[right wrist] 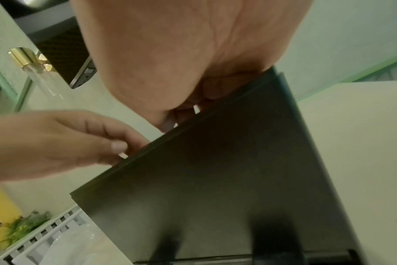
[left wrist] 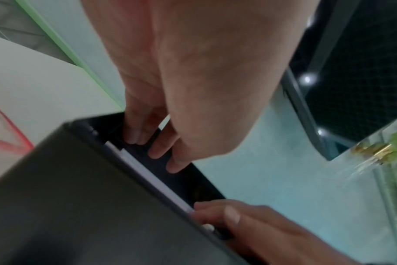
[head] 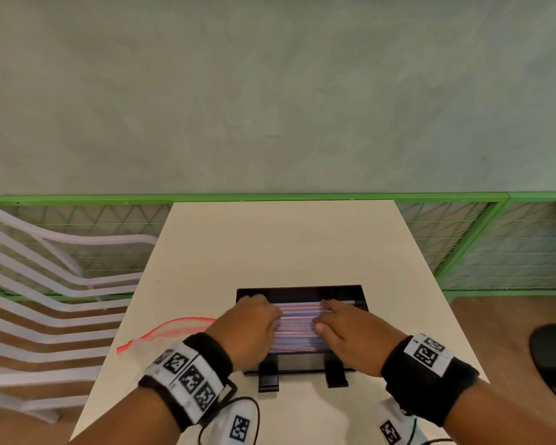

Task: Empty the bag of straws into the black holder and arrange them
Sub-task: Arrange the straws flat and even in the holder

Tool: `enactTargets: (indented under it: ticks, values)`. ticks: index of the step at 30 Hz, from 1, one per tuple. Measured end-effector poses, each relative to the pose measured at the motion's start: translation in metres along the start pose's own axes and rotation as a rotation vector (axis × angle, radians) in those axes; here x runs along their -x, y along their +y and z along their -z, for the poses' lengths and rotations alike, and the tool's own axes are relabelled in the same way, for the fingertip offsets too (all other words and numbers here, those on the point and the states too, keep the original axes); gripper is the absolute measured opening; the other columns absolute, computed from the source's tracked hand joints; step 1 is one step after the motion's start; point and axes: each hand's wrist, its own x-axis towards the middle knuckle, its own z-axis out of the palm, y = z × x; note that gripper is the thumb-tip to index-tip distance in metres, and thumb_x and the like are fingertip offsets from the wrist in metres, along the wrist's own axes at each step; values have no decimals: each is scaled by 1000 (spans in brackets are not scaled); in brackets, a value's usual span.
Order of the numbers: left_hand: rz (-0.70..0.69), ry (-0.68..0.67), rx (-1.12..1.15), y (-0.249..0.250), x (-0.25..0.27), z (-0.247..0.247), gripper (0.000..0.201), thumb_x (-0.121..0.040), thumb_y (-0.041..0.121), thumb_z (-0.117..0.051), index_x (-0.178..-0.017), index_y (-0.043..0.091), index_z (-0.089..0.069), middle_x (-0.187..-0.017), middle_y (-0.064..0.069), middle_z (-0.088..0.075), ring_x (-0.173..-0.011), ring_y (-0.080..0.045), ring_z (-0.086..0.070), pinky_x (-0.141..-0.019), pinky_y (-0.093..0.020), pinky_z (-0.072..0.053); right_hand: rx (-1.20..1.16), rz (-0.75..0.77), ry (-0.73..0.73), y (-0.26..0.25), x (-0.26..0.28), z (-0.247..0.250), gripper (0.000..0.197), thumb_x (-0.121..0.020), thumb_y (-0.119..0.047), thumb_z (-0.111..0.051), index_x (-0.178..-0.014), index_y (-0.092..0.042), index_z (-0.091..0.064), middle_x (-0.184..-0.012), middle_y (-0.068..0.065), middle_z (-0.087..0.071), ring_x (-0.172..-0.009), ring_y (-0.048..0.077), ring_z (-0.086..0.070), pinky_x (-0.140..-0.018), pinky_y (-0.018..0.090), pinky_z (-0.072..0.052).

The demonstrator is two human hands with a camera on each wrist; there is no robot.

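With the straws [head: 297,326] lying in the holder [head: 302,292] at lower centre, we should sweep our flat left hand [head: 249,329] and right hand [head: 347,335] gently outward, evening the ends.

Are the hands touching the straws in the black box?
Touching. The head view shows the left hand and right hand with fingers laid flat on the straws in the black holder.
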Motion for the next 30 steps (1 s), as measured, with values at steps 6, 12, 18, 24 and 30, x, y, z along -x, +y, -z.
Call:
enactTargets:
  ticks: [6,12,18,24,30]
  values:
    - [93,-87,-74,5,-23,-9,20,-93,14,-57,-110,13,-65,-113,-10,-54,-103,-31,-58,-88,-42,-55,-53,-34,66,-2,-8,-6,37,-105,-32,-42,-123,-19,-71,-135,6,-51,-115,25,-59,-102,35,-49]
    - [135,-42,-133,11,-19,-8,23,-99,27,-52,-115,16,-63,-118,-10,-52,-107,-28,-53,-86,-37,-52,-7,25,189,-9,-3,-12,41,-106,-45,-41,-109,-22,-75,-108,-3,-55,-98,14,-54,-86,29,-50]
    - [93,-133,-125,13,-18,-15,34,-101,37,-40,-120,18,-62,-123,-10,-47,-117,-30,-44,-96,-48,-48,-14,47,138,-11,1,-14,61,-103,-59,-27,-112,-26,-77,-146,1,-53,-133,19,-49,-109,36,-42]
    - [45,85,-66,9,-8,-7,25,-100,25,-45,-117,20,-61,-117,-4,-50,-110,-24,-48,-88,-37,-51,-79,90,243,-9,5,-12,48,-103,-54,-35,-103,-22,-71,-119,-6,-56,-104,10,-54,-92,29,-49]
    - [-129,-29,-86,10,17,-11,34,-102,26,-37,-102,14,-69,-101,-8,-63,-92,-26,-60,-84,-38,-53,74,94,109,-10,9,-17,71,-94,-66,-15,-95,-21,-70,-96,-2,-60,-90,16,-56,-80,39,-51]
